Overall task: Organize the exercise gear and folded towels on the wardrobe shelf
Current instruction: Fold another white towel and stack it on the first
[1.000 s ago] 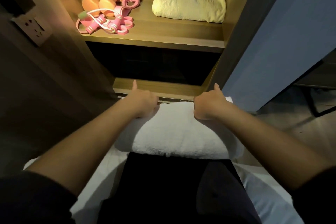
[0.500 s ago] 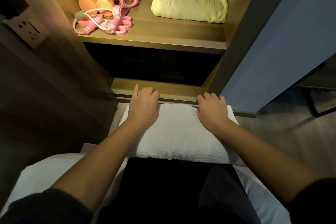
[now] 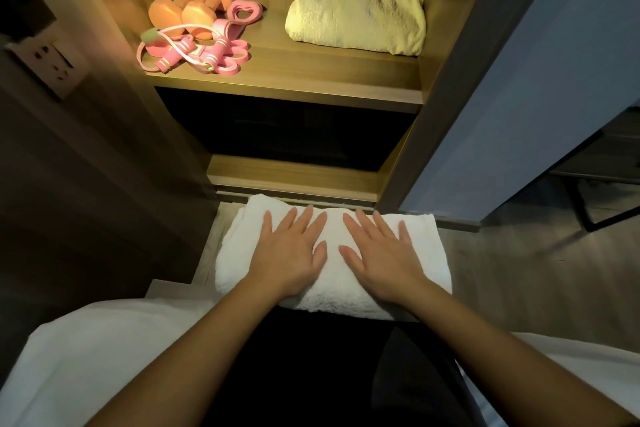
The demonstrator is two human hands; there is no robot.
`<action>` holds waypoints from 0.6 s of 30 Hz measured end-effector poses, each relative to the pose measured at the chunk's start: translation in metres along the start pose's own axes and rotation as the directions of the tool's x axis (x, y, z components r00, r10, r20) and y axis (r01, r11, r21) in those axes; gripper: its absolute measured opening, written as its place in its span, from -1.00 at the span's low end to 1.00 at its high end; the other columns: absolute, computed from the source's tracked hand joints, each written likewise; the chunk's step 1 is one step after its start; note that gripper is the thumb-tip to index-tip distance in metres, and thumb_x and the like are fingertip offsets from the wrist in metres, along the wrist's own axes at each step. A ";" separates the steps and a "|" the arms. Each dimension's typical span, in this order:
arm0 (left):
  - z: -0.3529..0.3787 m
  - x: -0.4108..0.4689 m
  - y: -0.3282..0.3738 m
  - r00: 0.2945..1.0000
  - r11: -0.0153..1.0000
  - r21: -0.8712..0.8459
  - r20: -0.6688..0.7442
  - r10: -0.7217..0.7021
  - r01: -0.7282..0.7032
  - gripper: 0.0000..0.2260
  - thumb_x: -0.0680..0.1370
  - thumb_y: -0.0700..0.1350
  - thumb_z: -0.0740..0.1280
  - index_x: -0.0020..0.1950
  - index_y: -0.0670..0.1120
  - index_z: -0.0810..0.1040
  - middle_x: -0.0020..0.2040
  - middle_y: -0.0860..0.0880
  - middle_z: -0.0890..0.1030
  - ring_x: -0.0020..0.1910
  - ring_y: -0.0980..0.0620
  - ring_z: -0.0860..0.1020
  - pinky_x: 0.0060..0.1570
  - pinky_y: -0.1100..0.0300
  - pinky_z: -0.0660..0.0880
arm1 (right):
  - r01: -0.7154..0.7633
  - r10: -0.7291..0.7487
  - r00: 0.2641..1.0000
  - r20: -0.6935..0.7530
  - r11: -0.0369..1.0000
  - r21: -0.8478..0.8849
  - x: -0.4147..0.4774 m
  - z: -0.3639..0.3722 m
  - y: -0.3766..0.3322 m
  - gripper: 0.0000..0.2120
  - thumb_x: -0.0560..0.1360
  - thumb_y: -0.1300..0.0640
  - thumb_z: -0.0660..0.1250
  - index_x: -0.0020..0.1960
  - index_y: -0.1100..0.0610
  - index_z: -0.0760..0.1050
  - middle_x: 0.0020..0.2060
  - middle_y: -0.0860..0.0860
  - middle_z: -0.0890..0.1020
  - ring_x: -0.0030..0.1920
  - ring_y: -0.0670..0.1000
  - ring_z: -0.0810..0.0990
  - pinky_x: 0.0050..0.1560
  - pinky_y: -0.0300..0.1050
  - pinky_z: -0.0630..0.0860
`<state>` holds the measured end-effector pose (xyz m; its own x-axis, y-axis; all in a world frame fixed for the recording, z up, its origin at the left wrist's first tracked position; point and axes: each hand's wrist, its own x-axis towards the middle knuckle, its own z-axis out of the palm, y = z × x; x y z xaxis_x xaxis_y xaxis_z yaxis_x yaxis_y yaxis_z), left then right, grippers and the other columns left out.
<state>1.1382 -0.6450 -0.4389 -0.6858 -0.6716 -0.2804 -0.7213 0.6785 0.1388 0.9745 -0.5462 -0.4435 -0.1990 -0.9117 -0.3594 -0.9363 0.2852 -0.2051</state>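
Note:
A folded white towel [image 3: 332, 291] lies across my dark-clad lap in front of the wardrobe. My left hand [image 3: 289, 251] and my right hand [image 3: 384, 255] both press flat on its top, fingers straight and spread, side by side. On the lit wooden shelf [image 3: 294, 76] above, two orange dumbbells [image 3: 188, 10] sit at the back left with a pink jump rope and pink resistance bands [image 3: 197, 47] piled in front of them. A folded yellow towel [image 3: 356, 21] lies on the shelf's right side.
A dark compartment opens under the lit shelf, with a lower wooden ledge [image 3: 294, 177] just beyond the white towel. A wall socket [image 3: 52, 59] is on the left panel. A blue-grey door [image 3: 540, 80] stands to the right. White bedding [image 3: 86, 357] flanks my legs.
My hands went from gripping the towel's far edge with thumbs up to lying flat and spread on its top, closer together. The towel has shifted slightly forward toward the wardrobe.

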 end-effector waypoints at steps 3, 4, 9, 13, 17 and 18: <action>0.007 0.000 -0.013 0.990 0.990 -0.027 -0.006 -0.138 0.138 -0.43 0.61 0.29 -0.15 0.60 0.15 -0.05 0.62 0.04 -0.06 0.59 -0.04 -0.09 0.49 -0.28 -0.19 | -0.109 0.109 0.994 0.011 0.994 0.001 0.004 0.005 0.012 -0.20 0.41 -0.44 -0.35 0.58 -0.15 -0.20 0.59 -0.06 -0.16 0.58 0.11 -0.21 0.46 0.31 -0.28; 0.008 0.000 -0.020 0.985 0.984 -0.053 -0.009 -0.173 0.173 -0.42 0.59 0.32 -0.15 0.59 0.16 -0.05 0.62 0.05 -0.07 0.59 -0.04 -0.10 0.48 -0.30 -0.19 | -0.147 0.147 0.989 0.015 0.989 -0.005 0.004 0.006 0.014 -0.19 0.41 -0.45 -0.35 0.59 -0.14 -0.19 0.59 -0.03 -0.16 0.58 0.13 -0.21 0.47 0.31 -0.25; 0.014 -0.012 -0.072 0.909 0.776 -0.476 0.172 -0.381 0.415 -0.32 0.54 0.42 -0.01 0.58 0.18 -0.05 0.60 -0.01 0.09 0.53 -0.18 0.16 0.40 -0.28 0.22 | -0.322 0.313 0.947 0.074 0.929 0.186 -0.004 0.005 0.039 -0.16 0.47 -0.47 -0.23 0.60 -0.04 -0.16 0.60 0.06 -0.13 0.58 0.14 -0.17 0.50 0.28 -0.02; 0.016 -0.016 -0.095 0.792 0.176 -0.783 0.541 -0.282 0.597 -0.25 0.39 0.42 0.25 0.43 -0.01 0.37 0.21 -0.10 0.62 0.17 -0.16 0.58 0.19 -0.09 0.47 | -0.429 0.416 0.897 0.148 0.744 0.513 -0.014 -0.003 0.057 -0.14 0.53 -0.40 0.07 0.61 0.06 -0.13 0.59 0.08 0.00 0.56 0.18 0.09 0.47 0.16 0.14; 0.014 -0.017 -0.108 0.717 -0.095 -0.725 0.689 -0.109 0.682 -0.35 0.31 0.35 0.34 0.24 -0.04 0.52 0.02 -0.19 0.70 -0.04 -0.20 0.69 -0.07 0.03 0.56 | -0.527 0.344 0.830 0.440 0.222 0.820 -0.030 -0.004 0.081 -0.35 0.47 -0.32 0.28 0.41 0.06 0.38 0.25 0.08 0.58 0.21 0.12 0.57 0.29 0.12 0.46; 0.014 -0.017 -0.109 0.710 -0.093 -0.717 0.697 -0.101 0.690 -0.35 0.30 0.35 0.34 0.23 -0.04 0.52 0.01 -0.20 0.70 -0.05 -0.21 0.69 -0.11 0.04 0.57 | -0.565 0.307 0.807 0.505 0.151 0.811 -0.035 -0.004 0.085 -0.39 0.45 -0.34 0.29 0.32 0.06 0.48 0.14 0.09 0.65 0.14 0.13 0.62 0.21 0.10 0.53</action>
<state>1.2293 -0.7035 -0.4627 -0.3465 -0.3382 -0.8749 -0.4758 -0.7405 0.4747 0.9002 -0.4911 -0.4445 -0.3014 -0.4989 -0.8126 0.2054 0.7982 -0.5663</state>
